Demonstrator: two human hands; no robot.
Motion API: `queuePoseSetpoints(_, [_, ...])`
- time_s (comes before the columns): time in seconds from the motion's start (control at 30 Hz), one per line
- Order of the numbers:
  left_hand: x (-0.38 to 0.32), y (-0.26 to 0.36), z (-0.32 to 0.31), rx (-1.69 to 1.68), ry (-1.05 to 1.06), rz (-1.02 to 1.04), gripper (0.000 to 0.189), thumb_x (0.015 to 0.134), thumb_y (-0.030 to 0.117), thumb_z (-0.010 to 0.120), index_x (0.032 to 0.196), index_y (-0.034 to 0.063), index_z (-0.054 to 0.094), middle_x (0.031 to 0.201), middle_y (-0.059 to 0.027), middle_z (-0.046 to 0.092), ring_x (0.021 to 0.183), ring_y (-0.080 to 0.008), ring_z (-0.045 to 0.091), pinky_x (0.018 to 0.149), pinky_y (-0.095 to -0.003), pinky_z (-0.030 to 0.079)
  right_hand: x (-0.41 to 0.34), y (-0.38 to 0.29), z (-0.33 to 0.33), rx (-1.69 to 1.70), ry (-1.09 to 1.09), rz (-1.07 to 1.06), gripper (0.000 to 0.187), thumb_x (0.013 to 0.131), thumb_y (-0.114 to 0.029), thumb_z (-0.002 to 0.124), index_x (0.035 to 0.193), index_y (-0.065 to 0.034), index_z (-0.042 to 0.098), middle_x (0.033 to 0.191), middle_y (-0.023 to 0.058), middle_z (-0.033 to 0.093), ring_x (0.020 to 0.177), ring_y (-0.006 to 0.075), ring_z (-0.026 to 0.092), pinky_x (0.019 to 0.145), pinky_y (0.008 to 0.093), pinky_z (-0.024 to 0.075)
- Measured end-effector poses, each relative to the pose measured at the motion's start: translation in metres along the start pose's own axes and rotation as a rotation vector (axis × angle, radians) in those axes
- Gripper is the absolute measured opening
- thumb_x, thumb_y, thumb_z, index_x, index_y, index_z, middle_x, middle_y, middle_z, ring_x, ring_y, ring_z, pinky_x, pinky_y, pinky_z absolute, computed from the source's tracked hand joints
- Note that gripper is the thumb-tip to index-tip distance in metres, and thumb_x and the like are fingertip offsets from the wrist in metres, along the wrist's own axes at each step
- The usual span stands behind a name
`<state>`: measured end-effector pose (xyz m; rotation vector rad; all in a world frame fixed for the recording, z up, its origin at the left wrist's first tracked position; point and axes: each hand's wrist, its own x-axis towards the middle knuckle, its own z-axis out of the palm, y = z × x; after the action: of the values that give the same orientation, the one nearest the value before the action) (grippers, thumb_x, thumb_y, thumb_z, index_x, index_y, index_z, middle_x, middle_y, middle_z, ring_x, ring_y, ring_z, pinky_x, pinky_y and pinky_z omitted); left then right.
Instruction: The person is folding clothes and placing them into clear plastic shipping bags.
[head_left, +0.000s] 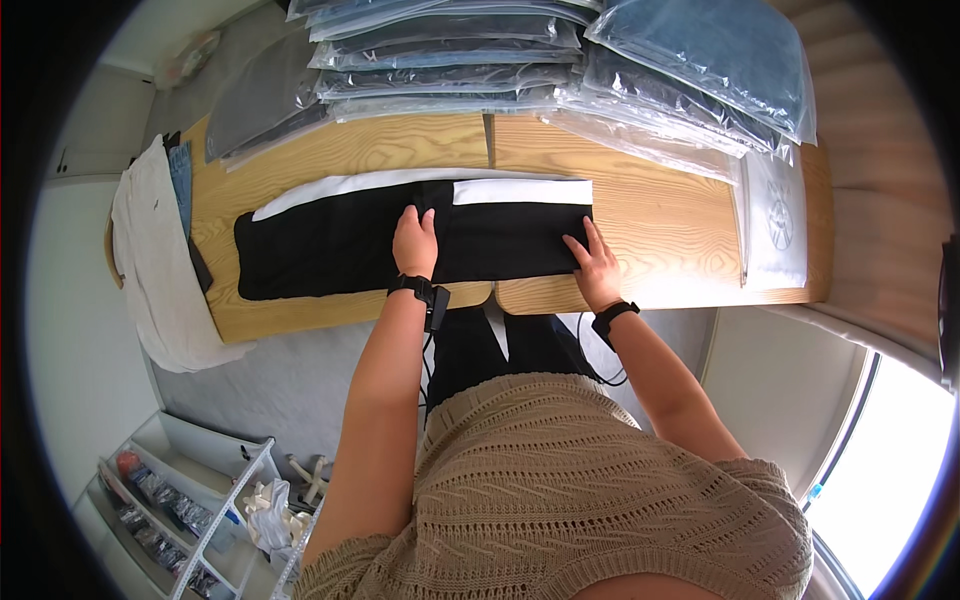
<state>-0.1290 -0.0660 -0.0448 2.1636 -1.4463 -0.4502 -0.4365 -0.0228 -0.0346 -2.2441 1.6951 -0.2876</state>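
Note:
A folded black garment with white panels (330, 244), apparently a pair of trousers, lies lengthwise across the wooden table in front of me. On its right part a folded-over section shows a white strip along the far side. My left hand (416, 241) rests on the black cloth near the middle, beside the edge of that section. Its fingertips are bent against the fabric, and whether they pinch it is unclear. At the garment's right end, my right hand (598, 264) lies on the near corner with fingers spread. Black bands circle both wrists.
Clear plastic bags of folded clothes (450, 56) are stacked along the table's (660, 225) far side. More bagged clothes (697, 67) stand at the right, above a flat printed bag (780, 217). A pale garment (161, 255) drapes over the left end. Shelving (225, 502) stands lower left.

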Motion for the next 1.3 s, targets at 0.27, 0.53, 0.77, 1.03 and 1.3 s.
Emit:
queuePoseSetpoints(0.27, [0.003,-0.004,-0.003,0.002,0.007,0.046,0.038,0.091,0.032,0.053,0.104,-0.0032,0.055,0.101,-0.0221,0.06,0.093,-0.0396,0.056,0.078,-0.0434,0.047,0.001,0.0,0.007,-0.085,0.057,-0.046,0.072,0.062,0.004,0.066,0.127,-0.0241,0.05,0.141,0.0112,0.036,0.127,0.0313,0.039,0.097,0.0399,0.0422])
queuePoseSetpoints(0.53, [0.007,-0.012,-0.018,0.055,-0.006,0.002,0.038,0.091,0.031,0.052,0.103,-0.0046,0.055,0.098,-0.0233,0.061,0.092,-0.0404,0.057,0.078,-0.0427,0.048,0.004,-0.008,-0.002,0.013,0.047,-0.012,0.082,0.06,0.005,0.066,0.134,-0.0251,0.043,0.142,0.014,0.034,0.124,0.0315,0.043,0.093,0.0398,0.0444])
queuePoseSetpoints(0.77, [0.008,-0.006,-0.029,0.038,0.034,0.038,0.037,0.091,0.03,0.053,0.102,-0.0049,0.055,0.098,-0.0237,0.06,0.092,-0.0404,0.056,0.078,-0.0425,0.047,0.0,-0.006,-0.003,0.103,0.013,0.006,0.07,0.062,0.0,0.065,0.127,-0.0222,0.051,0.142,0.0163,0.033,0.129,0.0347,0.036,0.1,0.0433,0.037])
queuePoseSetpoints(1.03, [0.011,-0.035,-0.037,0.165,-0.1,-0.146,0.043,0.092,0.033,0.051,0.114,-0.004,0.053,0.108,-0.0268,0.059,0.101,-0.0407,0.055,0.086,-0.0411,0.046,0.002,-0.012,-0.005,0.026,-0.008,-0.096,0.067,0.065,-0.006,0.062,0.129,-0.0222,0.049,0.14,0.0181,0.036,0.13,0.0371,0.033,0.103,0.0463,0.0337])
queuePoseSetpoints(1.3, [0.011,-0.036,-0.051,0.0,0.079,-0.005,0.037,0.093,0.028,0.05,0.112,-0.0035,0.052,0.102,-0.025,0.06,0.094,-0.0415,0.056,0.079,-0.0428,0.047,0.003,-0.023,0.013,0.056,0.102,0.073,0.065,0.069,-0.004,0.055,0.132,-0.0143,0.043,0.133,0.0161,0.045,0.131,0.0344,0.033,0.105,0.0471,0.03])
